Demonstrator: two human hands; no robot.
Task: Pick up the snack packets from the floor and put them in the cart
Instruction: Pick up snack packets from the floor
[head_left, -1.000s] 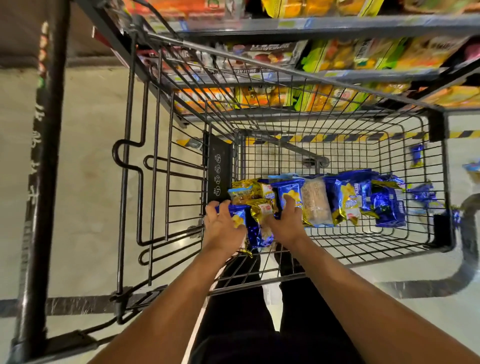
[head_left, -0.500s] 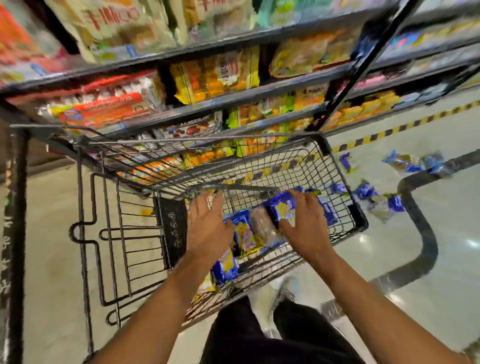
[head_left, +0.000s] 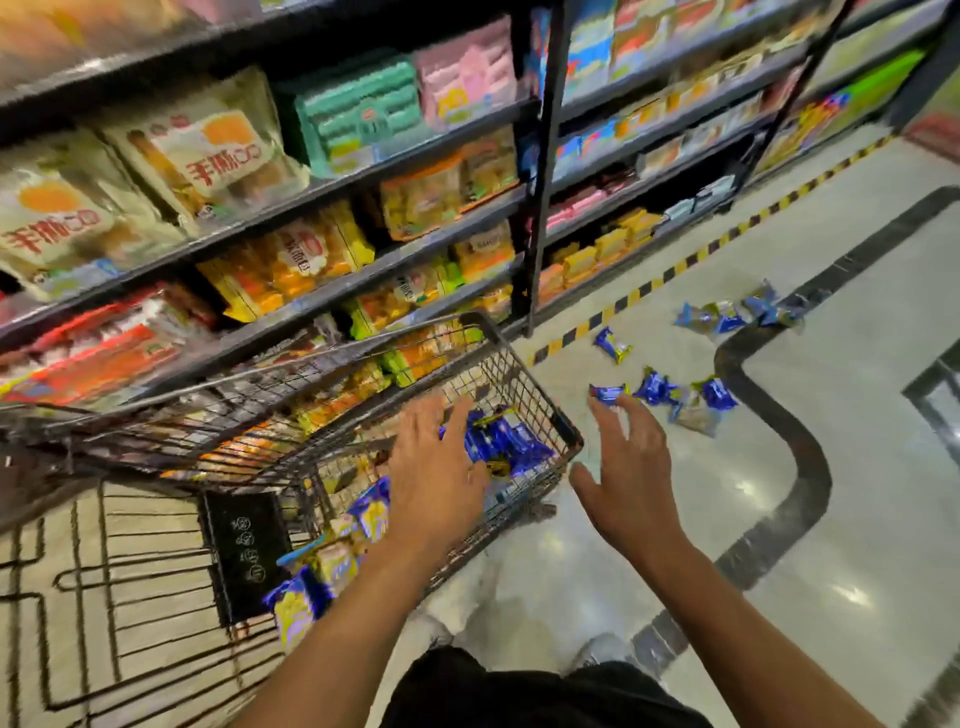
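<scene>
Bright overhead store light glares in white spots on the glossy floor (head_left: 779, 493) right of my cart (head_left: 519, 395). Motion blur smears the shelves (head_left: 311, 218) behind it; wide-angle bending tilts their uprights.

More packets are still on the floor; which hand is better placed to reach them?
Right. The right hand is open, outside the cart, nearest the floor packets. The left hand, also empty, hovers over the cart.

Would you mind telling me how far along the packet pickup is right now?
Done: many blue and yellow snack packets lie in the black wire shopping cart. In hand: nothing; the left hand and right hand are empty and open. Left: loose blue packets on the glossy floor, more further off.
</scene>
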